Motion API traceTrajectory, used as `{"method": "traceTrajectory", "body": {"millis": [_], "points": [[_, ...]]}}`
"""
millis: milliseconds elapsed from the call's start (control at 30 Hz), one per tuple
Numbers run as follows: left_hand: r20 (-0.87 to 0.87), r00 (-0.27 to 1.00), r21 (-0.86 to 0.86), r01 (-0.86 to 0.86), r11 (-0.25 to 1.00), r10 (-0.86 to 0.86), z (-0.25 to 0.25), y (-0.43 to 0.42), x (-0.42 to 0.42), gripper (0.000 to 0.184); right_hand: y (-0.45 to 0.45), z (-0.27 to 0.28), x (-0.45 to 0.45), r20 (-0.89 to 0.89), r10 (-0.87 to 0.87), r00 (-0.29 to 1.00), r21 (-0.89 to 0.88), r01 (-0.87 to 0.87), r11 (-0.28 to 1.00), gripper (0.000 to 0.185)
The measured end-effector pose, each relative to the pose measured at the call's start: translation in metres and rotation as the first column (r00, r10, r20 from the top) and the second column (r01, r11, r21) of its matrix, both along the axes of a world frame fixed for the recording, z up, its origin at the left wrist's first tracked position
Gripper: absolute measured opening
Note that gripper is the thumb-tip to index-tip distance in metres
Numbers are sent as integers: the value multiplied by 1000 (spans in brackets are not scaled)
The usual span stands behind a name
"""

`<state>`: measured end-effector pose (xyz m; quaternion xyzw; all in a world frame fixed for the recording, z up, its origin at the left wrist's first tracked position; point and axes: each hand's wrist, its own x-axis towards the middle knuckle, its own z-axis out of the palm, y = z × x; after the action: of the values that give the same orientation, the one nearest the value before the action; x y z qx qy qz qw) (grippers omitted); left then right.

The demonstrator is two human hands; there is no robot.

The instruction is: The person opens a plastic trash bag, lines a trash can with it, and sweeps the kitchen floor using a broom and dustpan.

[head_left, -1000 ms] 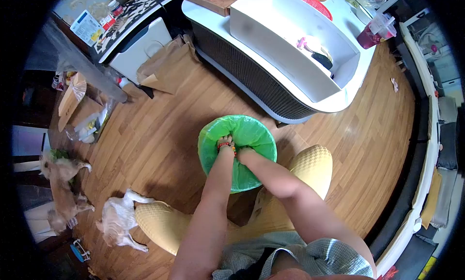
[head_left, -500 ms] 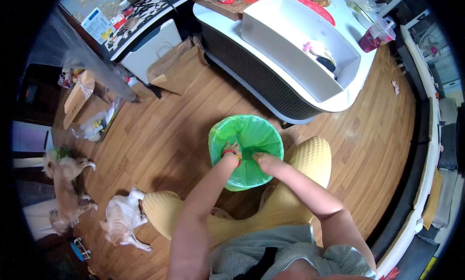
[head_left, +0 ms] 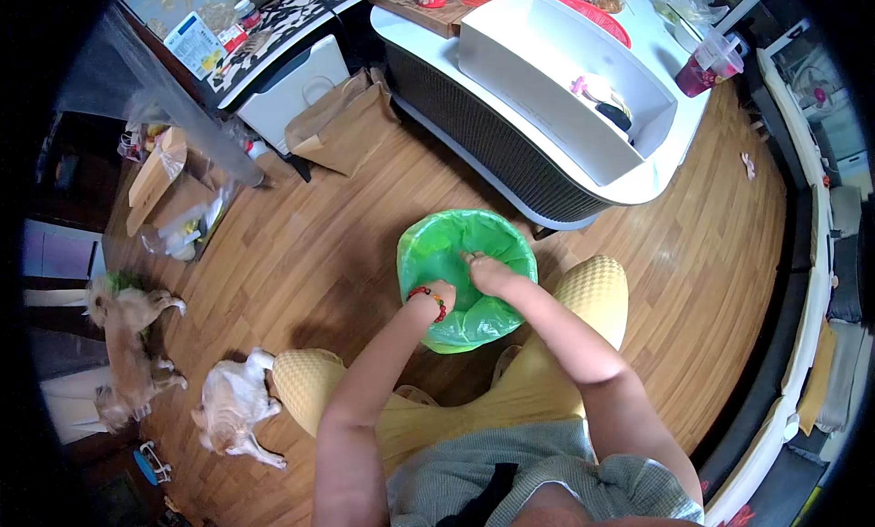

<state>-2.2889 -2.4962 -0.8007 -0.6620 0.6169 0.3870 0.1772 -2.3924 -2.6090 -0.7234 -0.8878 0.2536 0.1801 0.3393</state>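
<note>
A round bin lined with a green plastic bag (head_left: 467,328) stands on the floor between my knees. My left hand (head_left: 441,295), with a red beaded bracelet at the wrist, is inside the front left part of the bag; its fingers point down and are mostly hidden. Further right and a little deeper, my right hand (head_left: 485,272) reaches into the bag with its fingers bent against the green plastic. Whether those fingers hold any of it is too small to tell. The two hands are apart.
Ahead is a white table (head_left: 638,192) with a long white box (head_left: 547,108) and a cup of dark red drink (head_left: 707,67). A brown paper bag (head_left: 342,126) leans at the left. Two dogs lie on the floor, the nearer one (head_left: 235,404) beside my left knee.
My left hand has moved down toward the bag's near side, while my right hand has moved up from the near right side toward the middle. The bin sits slightly further right in view.
</note>
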Motion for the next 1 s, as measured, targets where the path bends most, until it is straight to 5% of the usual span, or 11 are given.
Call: {"method": "traceTrajectory", "body": {"millis": [133,233,267,400,467,533,600,733,800,933,1000], "points": [[-210,977,-277,-89,957,30,73,38,-25,38,10,72,-29,262,-36,965,58,22,998,41],[-142,988,-307,-95,947,53,130,57,-39,41,18,110,-54,-20,35,999,-37,-35,999,36],[-96,994,-315,-70,946,42,135,61,-41,41,19,105,-65,124,11,992,-63,-3,998,38],[-337,848,-785,-493,374,410,132,73,-30,42,12,94,-78,522,-250,816,-213,408,888,49],[-488,549,-793,-603,-83,678,145,76,-26,50,12,84,-78,512,-434,741,-304,629,715,62],[-741,-336,229,-940,-251,581,137,84,-29,61,8,54,-82,238,-661,711,44,672,739,62],[-219,-935,946,-273,-172,279,154,75,-30,76,9,29,-81,58,-750,659,311,702,641,62],[-248,-968,940,-247,-234,27,69,75,-36,67,5,10,-64,242,-762,601,378,665,644,56],[-441,-879,832,-475,-285,179,22,66,-25,62,1,19,-47,293,-806,514,506,632,587,57],[-629,-702,689,-702,-180,334,-1,70,-12,47,-5,20,-36,555,-695,457,264,696,668,59],[-619,-677,625,-732,-271,398,3,77,-14,41,0,60,-31,699,-638,322,271,706,654,34]]}}
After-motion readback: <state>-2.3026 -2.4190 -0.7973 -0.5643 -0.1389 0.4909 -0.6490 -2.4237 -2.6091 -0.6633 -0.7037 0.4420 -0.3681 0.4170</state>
